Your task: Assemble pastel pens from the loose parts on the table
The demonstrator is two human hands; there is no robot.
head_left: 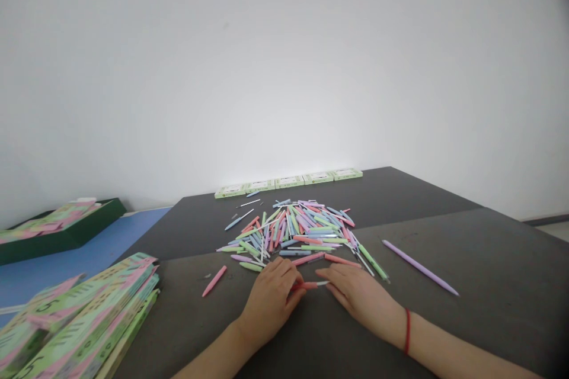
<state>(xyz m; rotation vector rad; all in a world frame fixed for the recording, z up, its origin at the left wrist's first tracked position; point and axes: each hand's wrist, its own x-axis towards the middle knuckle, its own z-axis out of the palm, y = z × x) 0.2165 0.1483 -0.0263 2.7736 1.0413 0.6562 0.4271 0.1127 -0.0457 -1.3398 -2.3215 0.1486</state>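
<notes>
A pale wall [284,83] stands behind the pen pile [296,228]; a dark table [480,249] lies beneath it. Just this side of the pile, the left hand [274,287] curls around a red barrel [307,286]; the right hand [358,290] pinches its white stick [322,283].

Wall [284,71], top of frame: smooth, matt paint. Table [484,284], lower right: matt, faintly marked. Pen parts [306,228], centre: smooth plastic, soft sheen. Long pen [420,267], right of centre: smooth plastic too. Boxes [98,311], lower left: smooth printed card. Tray [106,220], far left: matt, material unclear. Bracelet [408,331], lower right: looks like cord.
</notes>
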